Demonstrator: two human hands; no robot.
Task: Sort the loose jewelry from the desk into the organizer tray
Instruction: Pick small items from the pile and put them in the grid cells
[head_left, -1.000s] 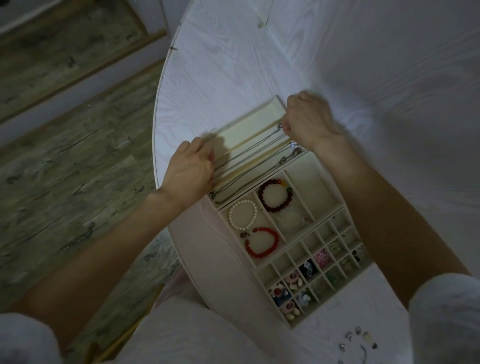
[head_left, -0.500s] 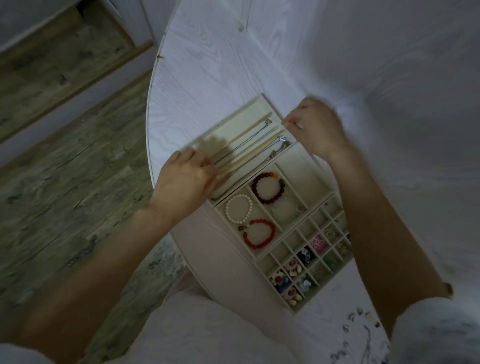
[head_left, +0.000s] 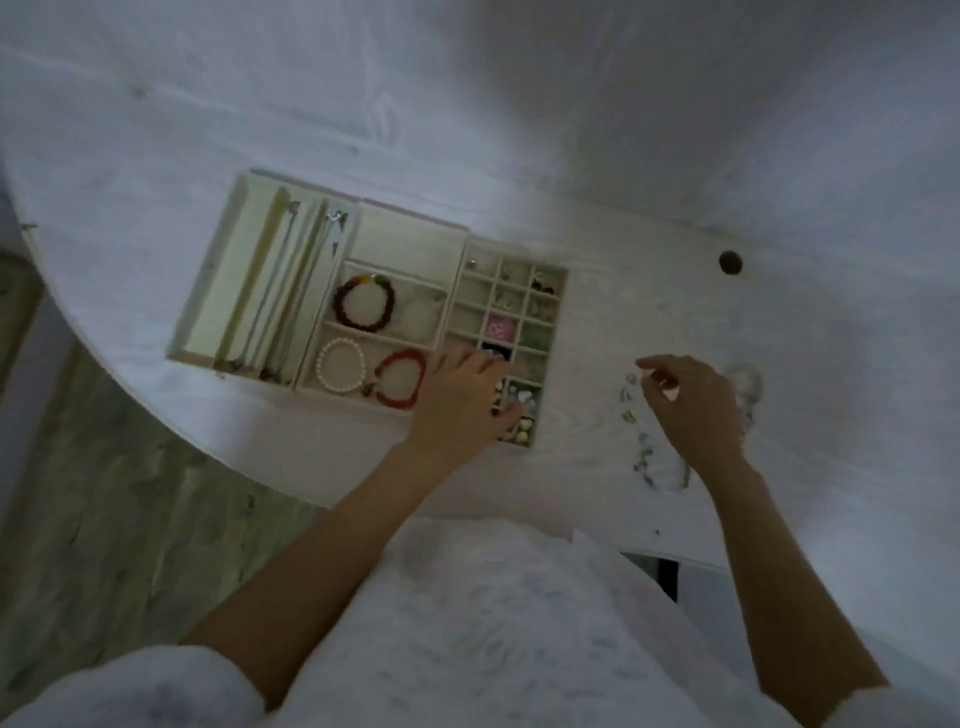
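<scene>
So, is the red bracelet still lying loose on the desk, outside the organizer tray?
No, the red bracelet lies inside a compartment of the organizer tray, next to the white bead bracelet.

You have one view only, from the head camera. It looks steeply down at the desk (head_left: 649, 156), quite near. The tray (head_left: 405, 218) lies beyond the fingers (head_left: 470, 364) of your left hand.

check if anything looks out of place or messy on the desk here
Small loose jewelry pieces lie scattered on the desk right of the organizer tray, under the right hand, not yet sorted. Inside the tray nothing looks spilled or askew.
</scene>
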